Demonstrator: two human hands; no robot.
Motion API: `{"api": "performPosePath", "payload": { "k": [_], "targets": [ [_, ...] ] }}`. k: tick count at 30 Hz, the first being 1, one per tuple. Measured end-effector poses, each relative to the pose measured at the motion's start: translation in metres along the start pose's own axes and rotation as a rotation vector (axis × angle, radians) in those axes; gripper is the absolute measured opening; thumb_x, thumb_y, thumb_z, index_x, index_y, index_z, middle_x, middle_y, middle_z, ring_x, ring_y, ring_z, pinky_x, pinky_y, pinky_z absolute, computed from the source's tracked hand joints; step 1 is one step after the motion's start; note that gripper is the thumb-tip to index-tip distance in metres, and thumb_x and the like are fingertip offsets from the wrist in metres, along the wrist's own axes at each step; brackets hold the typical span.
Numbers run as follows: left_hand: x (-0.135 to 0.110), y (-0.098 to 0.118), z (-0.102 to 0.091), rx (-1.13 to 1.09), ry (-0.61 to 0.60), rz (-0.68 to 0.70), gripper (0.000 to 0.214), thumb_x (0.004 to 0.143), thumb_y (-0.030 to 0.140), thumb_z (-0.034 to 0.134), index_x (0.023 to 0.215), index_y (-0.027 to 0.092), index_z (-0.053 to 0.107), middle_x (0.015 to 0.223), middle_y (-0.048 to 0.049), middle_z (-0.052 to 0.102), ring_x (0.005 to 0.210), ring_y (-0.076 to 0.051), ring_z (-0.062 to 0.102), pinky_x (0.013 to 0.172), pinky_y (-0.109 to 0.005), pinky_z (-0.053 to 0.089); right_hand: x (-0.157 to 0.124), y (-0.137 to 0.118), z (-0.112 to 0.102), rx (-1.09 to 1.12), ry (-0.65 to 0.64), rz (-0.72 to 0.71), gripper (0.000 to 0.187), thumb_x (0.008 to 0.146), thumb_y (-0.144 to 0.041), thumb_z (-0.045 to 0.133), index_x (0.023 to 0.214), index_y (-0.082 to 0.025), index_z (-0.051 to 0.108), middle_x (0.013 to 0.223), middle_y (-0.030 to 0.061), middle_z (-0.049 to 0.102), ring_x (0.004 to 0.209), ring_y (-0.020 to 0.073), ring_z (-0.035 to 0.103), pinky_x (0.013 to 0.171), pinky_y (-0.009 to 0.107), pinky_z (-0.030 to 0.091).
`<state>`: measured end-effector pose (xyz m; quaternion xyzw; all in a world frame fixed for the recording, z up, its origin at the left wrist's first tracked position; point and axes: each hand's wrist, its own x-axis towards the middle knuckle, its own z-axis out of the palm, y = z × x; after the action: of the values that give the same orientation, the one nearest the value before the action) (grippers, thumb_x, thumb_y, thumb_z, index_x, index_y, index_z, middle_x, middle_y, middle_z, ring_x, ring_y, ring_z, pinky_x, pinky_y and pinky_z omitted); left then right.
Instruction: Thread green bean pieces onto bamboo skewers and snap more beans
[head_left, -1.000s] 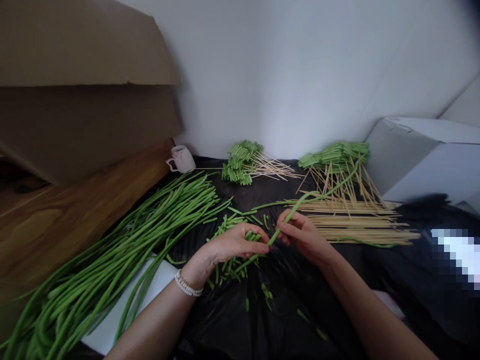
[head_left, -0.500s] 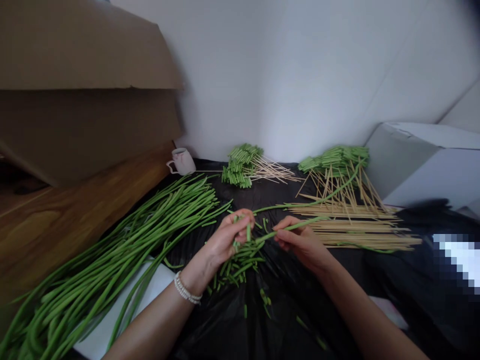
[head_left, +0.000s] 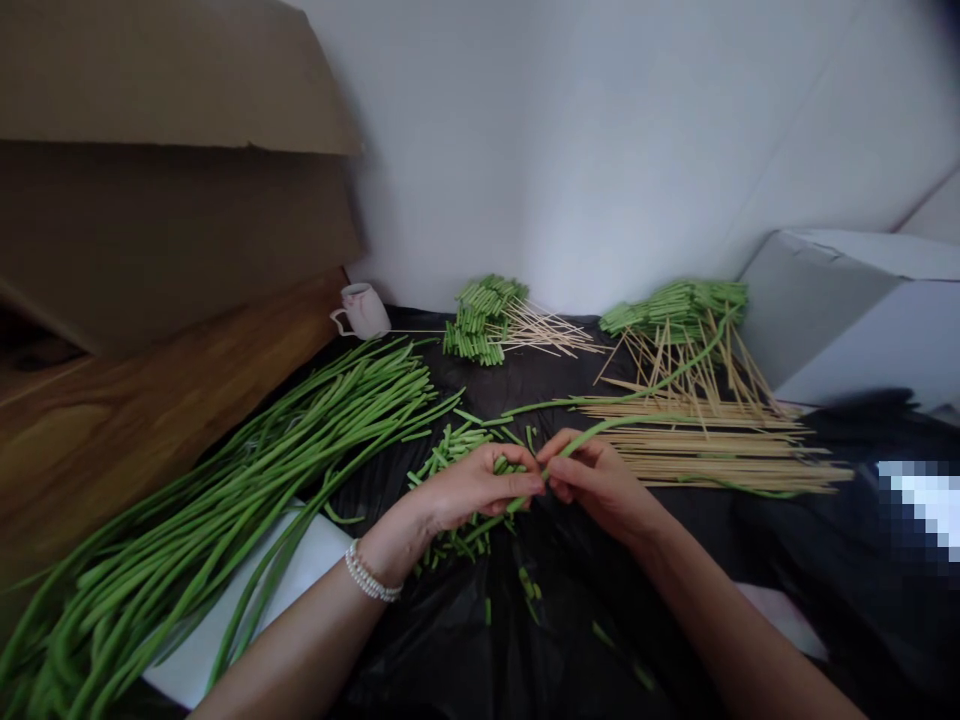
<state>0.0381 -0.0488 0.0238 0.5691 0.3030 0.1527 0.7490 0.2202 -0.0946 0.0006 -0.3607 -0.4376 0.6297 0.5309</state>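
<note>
My right hand pinches a long garlic scape, which arches away to the right over the skewers. My left hand, with a beaded bracelet at the wrist, is closed on the near end of the same scape, fingertips almost touching those of the right. Some short cut pieces show in the curl of its fingers. Below and behind it lies a loose pile of cut scape pieces, partly hidden by the hand. A big bundle of whole garlic scapes spreads out on the left.
Bamboo skewers lie in rows at right. Skewered scape bunches stand at the back, one in the middle and one at right. A mug, a cardboard box and a white box border the black plastic sheet.
My left hand has moved right and slightly down to the right hand, and now grips the end of the scape. The right hand stays nearly in place. The view has tilted slightly.
</note>
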Motion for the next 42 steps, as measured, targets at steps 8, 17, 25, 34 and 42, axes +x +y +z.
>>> {"api": "performPosePath", "payload": {
  "k": [8, 17, 25, 34, 42],
  "targets": [
    [0.000, 0.002, -0.004, 0.009, -0.003, -0.026, 0.031, 0.070, 0.040, 0.075, 0.080, 0.013, 0.062, 0.062, 0.0033, 0.053, 0.043, -0.002, 0.029, 0.039, -0.018, 0.016, -0.001, -0.008, -0.007, 0.078, 0.122, 0.007, 0.020, 0.073, -0.035, 0.075, 0.080, -0.021, 0.063, 0.059, -0.0044, 0.058, 0.050, 0.0047, 0.047, 0.048, 0.017, 0.032],
    [0.004, 0.000, -0.002, -0.244, 0.239, 0.214, 0.031, 0.071, 0.038, 0.075, 0.080, 0.013, 0.058, 0.063, 0.0045, 0.049, 0.043, -0.001, 0.026, 0.039, -0.016, 0.014, -0.002, -0.005, -0.001, 0.016, 0.107, -0.044, 0.020, 0.070, -0.033, 0.078, 0.080, -0.021, 0.066, 0.062, -0.0035, 0.062, 0.052, 0.0057, 0.049, 0.049, 0.019, 0.034],
    [-0.002, 0.009, -0.003, -0.705, -0.045, 0.201, 0.032, 0.079, 0.025, 0.063, 0.060, 0.016, 0.039, 0.054, 0.0077, 0.029, 0.040, -0.002, 0.022, 0.036, -0.015, 0.018, -0.003, 0.000, 0.004, 0.064, 0.032, -0.019, 0.018, 0.075, -0.036, 0.074, 0.077, -0.019, 0.066, 0.057, -0.0037, 0.058, 0.051, 0.0055, 0.047, 0.048, 0.019, 0.031],
    [-0.003, 0.004, -0.001, -0.195, 0.012, 0.143, 0.027, 0.080, 0.039, 0.065, 0.075, 0.015, 0.054, 0.055, 0.0064, 0.044, 0.041, -0.003, 0.032, 0.038, -0.016, 0.020, -0.002, -0.002, 0.002, 0.012, 0.023, -0.032, 0.023, 0.074, -0.039, 0.074, 0.072, -0.018, 0.064, 0.053, -0.0045, 0.053, 0.049, 0.0062, 0.045, 0.047, 0.020, 0.032],
    [-0.004, 0.004, 0.006, 0.079, 0.005, 0.008, 0.026, 0.074, 0.037, 0.071, 0.072, 0.015, 0.059, 0.059, 0.0031, 0.054, 0.042, -0.004, 0.036, 0.040, -0.019, 0.020, -0.003, -0.011, 0.000, 0.031, 0.127, -0.013, 0.023, 0.072, -0.040, 0.075, 0.078, -0.020, 0.065, 0.055, -0.0052, 0.054, 0.048, 0.0052, 0.045, 0.046, 0.019, 0.033]
  ]
}}
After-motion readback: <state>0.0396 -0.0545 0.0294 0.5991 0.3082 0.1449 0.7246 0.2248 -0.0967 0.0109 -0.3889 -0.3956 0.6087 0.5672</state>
